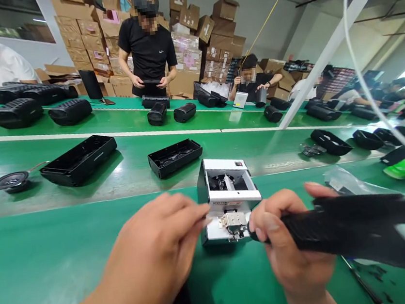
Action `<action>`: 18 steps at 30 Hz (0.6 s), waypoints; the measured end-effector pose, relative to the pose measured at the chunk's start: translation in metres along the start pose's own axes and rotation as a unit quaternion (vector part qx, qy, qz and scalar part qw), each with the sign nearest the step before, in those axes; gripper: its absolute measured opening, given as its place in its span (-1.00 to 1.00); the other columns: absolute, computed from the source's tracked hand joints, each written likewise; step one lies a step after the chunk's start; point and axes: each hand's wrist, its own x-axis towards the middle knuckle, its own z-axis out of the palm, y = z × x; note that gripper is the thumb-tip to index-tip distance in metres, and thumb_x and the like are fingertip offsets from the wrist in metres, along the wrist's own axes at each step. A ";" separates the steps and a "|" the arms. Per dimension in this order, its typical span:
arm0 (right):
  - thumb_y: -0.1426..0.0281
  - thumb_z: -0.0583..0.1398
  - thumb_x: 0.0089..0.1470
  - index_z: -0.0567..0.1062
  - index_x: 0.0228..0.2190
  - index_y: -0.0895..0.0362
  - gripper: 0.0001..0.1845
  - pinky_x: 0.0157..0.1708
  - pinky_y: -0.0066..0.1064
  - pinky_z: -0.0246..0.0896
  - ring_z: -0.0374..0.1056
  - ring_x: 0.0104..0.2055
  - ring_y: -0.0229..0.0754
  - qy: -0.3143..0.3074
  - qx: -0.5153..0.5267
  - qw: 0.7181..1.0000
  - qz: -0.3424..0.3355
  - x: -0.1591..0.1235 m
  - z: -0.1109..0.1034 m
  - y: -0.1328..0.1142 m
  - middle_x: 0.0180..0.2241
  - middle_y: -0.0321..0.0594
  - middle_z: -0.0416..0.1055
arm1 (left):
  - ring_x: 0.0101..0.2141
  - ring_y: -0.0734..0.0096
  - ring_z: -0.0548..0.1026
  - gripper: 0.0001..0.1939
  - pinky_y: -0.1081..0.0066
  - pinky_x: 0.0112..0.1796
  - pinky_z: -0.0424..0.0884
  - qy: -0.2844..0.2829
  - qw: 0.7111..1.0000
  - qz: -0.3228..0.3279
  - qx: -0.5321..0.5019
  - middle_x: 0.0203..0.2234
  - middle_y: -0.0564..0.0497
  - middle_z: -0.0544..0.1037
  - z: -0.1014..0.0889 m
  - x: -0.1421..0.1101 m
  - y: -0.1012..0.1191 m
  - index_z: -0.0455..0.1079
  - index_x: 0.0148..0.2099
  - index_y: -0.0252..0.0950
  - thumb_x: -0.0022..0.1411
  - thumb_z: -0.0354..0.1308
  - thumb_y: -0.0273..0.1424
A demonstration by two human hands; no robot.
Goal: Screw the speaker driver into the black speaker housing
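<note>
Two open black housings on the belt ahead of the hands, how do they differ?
The left housing is longer and lies at a stronger angle; the middle housing is shorter. A loose speaker driver with a red wire lies beside the left housing; nothing like it lies by the middle housing. Both are black, open side up, on the green belt.

Green bench. White-and-black feeder (silver metal front). Black textured shell in right hand. Black trays, black speaker with red wire. Brown boxes.
</note>
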 end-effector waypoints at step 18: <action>0.44 0.34 0.49 0.39 0.25 -0.34 -0.49 -0.48 -0.36 0.40 0.29 -0.57 -0.26 -0.006 0.149 0.969 0.197 -0.024 0.009 -0.043 -0.43 -0.49 0.34 | 0.44 -0.18 0.40 -0.58 -0.15 0.17 0.66 -0.108 0.992 -0.029 0.067 0.58 -0.14 0.22 0.010 -0.136 -0.002 0.55 0.27 0.06 0.55 0.17 0.08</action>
